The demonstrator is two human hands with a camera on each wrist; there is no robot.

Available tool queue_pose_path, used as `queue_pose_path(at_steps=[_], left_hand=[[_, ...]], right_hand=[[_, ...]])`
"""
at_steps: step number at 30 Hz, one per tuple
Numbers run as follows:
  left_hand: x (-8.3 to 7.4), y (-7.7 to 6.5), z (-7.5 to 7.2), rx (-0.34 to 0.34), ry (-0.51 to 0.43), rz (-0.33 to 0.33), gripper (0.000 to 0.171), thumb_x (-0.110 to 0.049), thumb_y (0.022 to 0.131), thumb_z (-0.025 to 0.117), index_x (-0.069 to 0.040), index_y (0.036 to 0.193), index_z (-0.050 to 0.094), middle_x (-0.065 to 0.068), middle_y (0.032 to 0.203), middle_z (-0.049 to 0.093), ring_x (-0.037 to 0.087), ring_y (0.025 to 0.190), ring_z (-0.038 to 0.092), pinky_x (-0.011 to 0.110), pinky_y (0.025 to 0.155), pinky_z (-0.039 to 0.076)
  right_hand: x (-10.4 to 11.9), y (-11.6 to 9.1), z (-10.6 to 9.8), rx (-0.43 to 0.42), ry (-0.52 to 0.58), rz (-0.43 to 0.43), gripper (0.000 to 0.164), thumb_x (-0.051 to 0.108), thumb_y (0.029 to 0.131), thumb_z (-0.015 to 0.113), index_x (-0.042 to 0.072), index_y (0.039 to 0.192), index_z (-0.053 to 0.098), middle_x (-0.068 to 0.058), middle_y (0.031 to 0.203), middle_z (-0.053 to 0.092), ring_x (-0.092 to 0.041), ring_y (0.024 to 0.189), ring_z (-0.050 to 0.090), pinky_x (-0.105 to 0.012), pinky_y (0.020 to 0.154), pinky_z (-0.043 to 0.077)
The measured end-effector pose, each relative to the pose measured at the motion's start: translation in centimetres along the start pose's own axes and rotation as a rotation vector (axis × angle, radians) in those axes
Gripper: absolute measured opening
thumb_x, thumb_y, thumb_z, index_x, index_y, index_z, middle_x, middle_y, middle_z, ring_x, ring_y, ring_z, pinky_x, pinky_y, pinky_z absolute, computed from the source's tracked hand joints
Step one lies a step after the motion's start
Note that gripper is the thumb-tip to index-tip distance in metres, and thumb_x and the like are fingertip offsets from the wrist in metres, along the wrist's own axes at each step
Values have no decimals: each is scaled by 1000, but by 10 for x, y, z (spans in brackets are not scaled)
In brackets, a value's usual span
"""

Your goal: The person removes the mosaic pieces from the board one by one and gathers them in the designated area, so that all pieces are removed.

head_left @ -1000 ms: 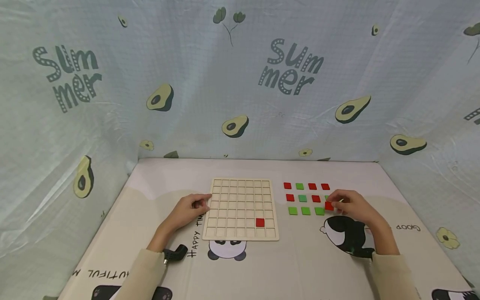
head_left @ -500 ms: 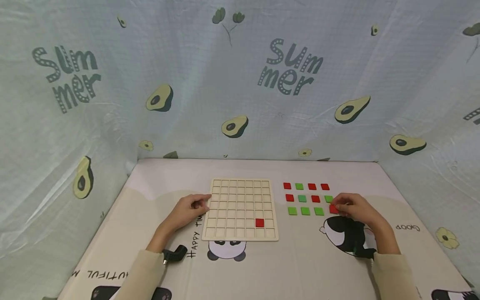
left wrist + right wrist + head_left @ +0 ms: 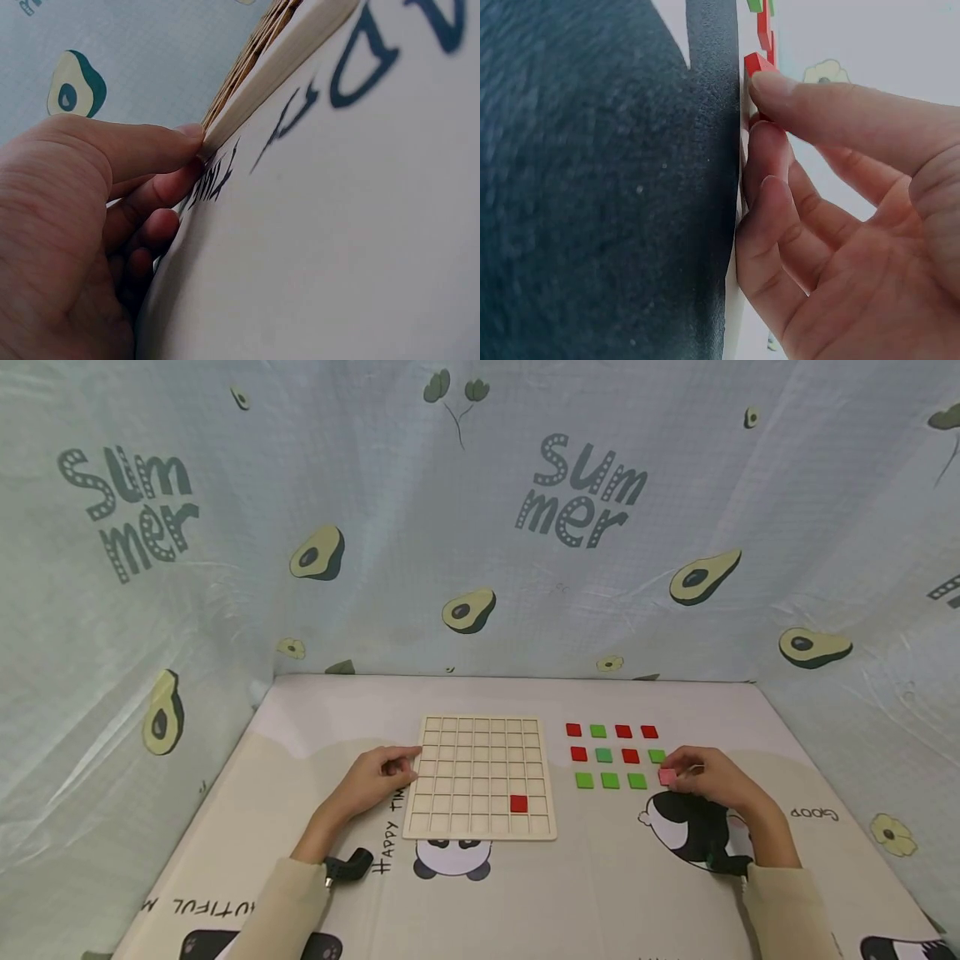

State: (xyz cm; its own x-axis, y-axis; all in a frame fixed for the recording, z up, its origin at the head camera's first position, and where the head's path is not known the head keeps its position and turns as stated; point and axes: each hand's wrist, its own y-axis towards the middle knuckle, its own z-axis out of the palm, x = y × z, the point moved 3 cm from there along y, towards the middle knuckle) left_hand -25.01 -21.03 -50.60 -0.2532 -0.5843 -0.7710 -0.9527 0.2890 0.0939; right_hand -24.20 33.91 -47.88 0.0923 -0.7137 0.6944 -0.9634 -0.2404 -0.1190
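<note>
My right hand point(image 3: 708, 774) pinches a red square tile point(image 3: 667, 776) between thumb and fingers, at the right end of the front tile row. Its top looks pinkish now, and the right wrist view shows the red tile point(image 3: 759, 63) at my thumb tip. At the left edge of a wooden grid board point(image 3: 480, 777), my left hand point(image 3: 378, 777) rests thumb and index fingertips against the rim; the left wrist view has that board's edge point(image 3: 277, 67) close to the thumb. One red tile point(image 3: 518, 803) lies in a cell near the board's lower right.
Right of the board lie rows of loose red and green tiles, among them a green tile point(image 3: 637, 781) and a red tile point(image 3: 630, 756). A patterned cloth point(image 3: 375, 610) hangs behind and beside the table. Printed animals and letters mark the tabletop point(image 3: 570, 893).
My right hand has shifted slightly right and toward me with the red tile, uncovering the green tile behind it. The tile's top has turned from red to pinkish. My left hand stays put.
</note>
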Motion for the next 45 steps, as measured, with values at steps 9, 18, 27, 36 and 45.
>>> queue_pose_path(at_steps=[9, 18, 27, 36, 45], left_hand=[[0, -1, -1, 0, -5, -4, 46, -21, 95, 74, -4, 137, 67, 0, 91, 64, 14, 82, 53, 24, 73, 44], [0, 0, -1, -2, -15, 19, 46, -20, 95, 74, -3, 136, 67, 1, 91, 64, 12, 81, 52, 24, 72, 43], [-2, 0, -1, 7, -24, 8, 44, -20, 96, 73, -6, 137, 67, 0, 91, 65, 15, 81, 54, 24, 73, 44], [-2, 1, 0, 4, -20, 19, 46, -20, 95, 74, -4, 137, 66, 2, 92, 65, 14, 82, 53, 24, 73, 43], [-2, 0, 0, -2, -14, 22, 45, -21, 95, 75, -5, 136, 67, 1, 92, 65, 15, 81, 53, 24, 73, 44]], right_hand=[[1, -1, 3, 24, 22, -9, 24, 2, 90, 66, -2, 113, 68, -14, 105, 68, -24, 94, 59, -30, 76, 53], [1, 0, 4, 4, 21, 21, 23, 6, 90, 70, -1, 111, 69, -13, 103, 69, -26, 94, 58, -34, 77, 52], [-1, 2, 4, 11, 26, 58, 26, 8, 89, 72, 1, 115, 69, -13, 106, 67, -27, 97, 56, -36, 79, 50], [-1, -1, 4, 13, 34, 72, 28, 8, 90, 72, -1, 115, 69, -14, 108, 68, -28, 99, 58, -35, 79, 52], [-1, 0, 4, 12, 12, 69, 27, 9, 90, 73, -1, 114, 70, -13, 105, 67, -27, 97, 56, -36, 77, 50]])
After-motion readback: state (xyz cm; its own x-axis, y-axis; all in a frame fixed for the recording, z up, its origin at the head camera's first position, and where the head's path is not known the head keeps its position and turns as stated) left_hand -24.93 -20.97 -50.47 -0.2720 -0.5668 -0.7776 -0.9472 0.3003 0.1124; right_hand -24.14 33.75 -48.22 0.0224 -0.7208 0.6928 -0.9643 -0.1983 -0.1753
